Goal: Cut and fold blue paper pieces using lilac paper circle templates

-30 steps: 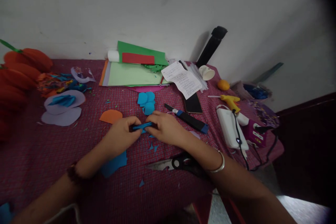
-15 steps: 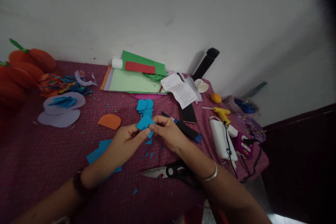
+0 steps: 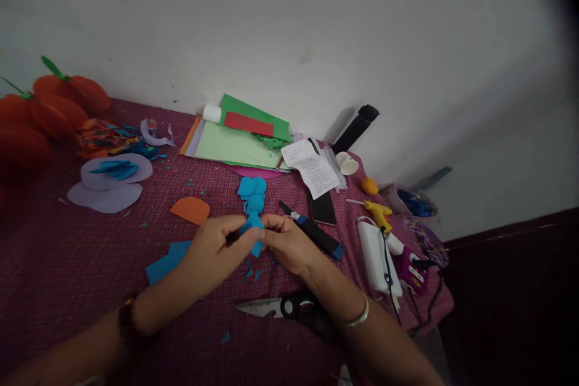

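Observation:
Both hands meet over the middle of a red checked tablecloth (image 3: 67,271). My left hand (image 3: 217,250) and my right hand (image 3: 289,244) pinch the same small piece of blue paper (image 3: 253,230) between their fingertips, a little above the cloth. Just beyond it lies a small pile of blue paper rounds (image 3: 252,192). A larger blue paper offcut (image 3: 165,260) lies under my left forearm. Black-handled scissors (image 3: 283,307) lie shut on the cloth beneath my right forearm. Tiny blue scraps dot the cloth below the hands.
An orange paper half-round (image 3: 190,209), a black and blue craft knife (image 3: 314,235), a stack of coloured sheets (image 3: 235,139), a handwritten note (image 3: 312,167), a phone (image 3: 323,208), a yellow glue gun (image 3: 379,214), a white power bank (image 3: 373,247), orange paper pumpkins (image 3: 49,108), lilac paper circles (image 3: 106,184).
The blue paper, held as a narrow folded strip a second ago, has been opened out and lifted slightly. The view has tilted, shifting the table contents down and left.

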`<state>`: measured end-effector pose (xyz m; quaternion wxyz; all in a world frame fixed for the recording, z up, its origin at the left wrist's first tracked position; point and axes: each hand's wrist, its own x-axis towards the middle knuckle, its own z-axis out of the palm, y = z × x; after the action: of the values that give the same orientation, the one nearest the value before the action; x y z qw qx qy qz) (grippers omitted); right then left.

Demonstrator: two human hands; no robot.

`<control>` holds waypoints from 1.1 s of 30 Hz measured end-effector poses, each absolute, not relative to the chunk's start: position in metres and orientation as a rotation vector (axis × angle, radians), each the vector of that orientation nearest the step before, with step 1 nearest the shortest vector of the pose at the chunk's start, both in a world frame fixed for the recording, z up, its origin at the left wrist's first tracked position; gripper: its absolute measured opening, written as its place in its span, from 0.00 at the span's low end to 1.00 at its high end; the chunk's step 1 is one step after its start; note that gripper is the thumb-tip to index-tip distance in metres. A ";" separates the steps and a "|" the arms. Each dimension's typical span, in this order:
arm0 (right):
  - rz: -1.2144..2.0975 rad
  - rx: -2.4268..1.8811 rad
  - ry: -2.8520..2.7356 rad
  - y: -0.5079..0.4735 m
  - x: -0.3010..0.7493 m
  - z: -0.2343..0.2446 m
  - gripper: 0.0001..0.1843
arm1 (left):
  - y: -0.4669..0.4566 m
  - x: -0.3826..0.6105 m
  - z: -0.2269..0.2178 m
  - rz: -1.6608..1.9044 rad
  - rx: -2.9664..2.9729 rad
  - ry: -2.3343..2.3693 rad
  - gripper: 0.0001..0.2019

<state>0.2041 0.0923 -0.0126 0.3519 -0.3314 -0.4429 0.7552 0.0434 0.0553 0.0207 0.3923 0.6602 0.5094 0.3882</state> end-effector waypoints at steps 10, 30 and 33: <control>2.201 -0.961 -0.991 0.099 0.209 -0.013 0.19 | 0.071 0.033 0.006 0.796 1.036 1.088 0.23; 0.603 -0.984 -2.403 0.102 0.204 -0.004 0.05 | 0.101 -0.005 -0.013 0.623 2.128 1.295 0.10; 0.501 -1.007 -2.566 0.104 0.203 -0.007 0.06 | 0.095 -0.002 -0.023 0.498 2.230 1.380 0.08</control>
<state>0.2032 0.1040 -0.0074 0.1691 -0.3541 -0.9027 0.1764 -0.0015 0.0948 -0.0231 0.2337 0.8123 0.5027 0.1812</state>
